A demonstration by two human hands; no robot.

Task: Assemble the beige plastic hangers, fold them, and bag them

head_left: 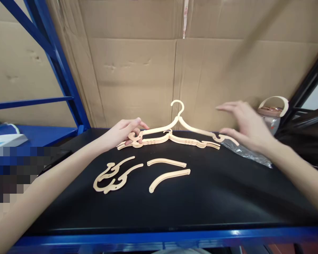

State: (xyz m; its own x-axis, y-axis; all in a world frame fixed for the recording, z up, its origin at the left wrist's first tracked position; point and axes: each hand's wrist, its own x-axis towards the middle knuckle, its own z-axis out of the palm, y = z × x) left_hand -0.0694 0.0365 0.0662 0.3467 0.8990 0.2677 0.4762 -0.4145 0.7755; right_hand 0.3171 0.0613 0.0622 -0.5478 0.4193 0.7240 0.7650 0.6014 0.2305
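Observation:
A cream plastic hanger [175, 127] lies at the back of a black tabletop [201, 201], on top of other flat hanger parts [190, 141]. My left hand [123, 132] pinches the hanger's left end between thumb and fingers. Over the hanger's right end, my right hand [245, 123] hovers with its fingers stretched out and apart, the thumb close to the notch there. Nearer to me lie loose cream pieces: two curly end pieces [113, 174] on the left and two curved bars [168, 169] in the middle.
Cardboard sheets [137, 63] form the wall behind the table. A blue shelf frame [55, 49] stands at the left. A clear plastic bag [243, 151] and a round container with a cream handle [272, 111] sit at the back right. The table has a blue front edge [159, 238].

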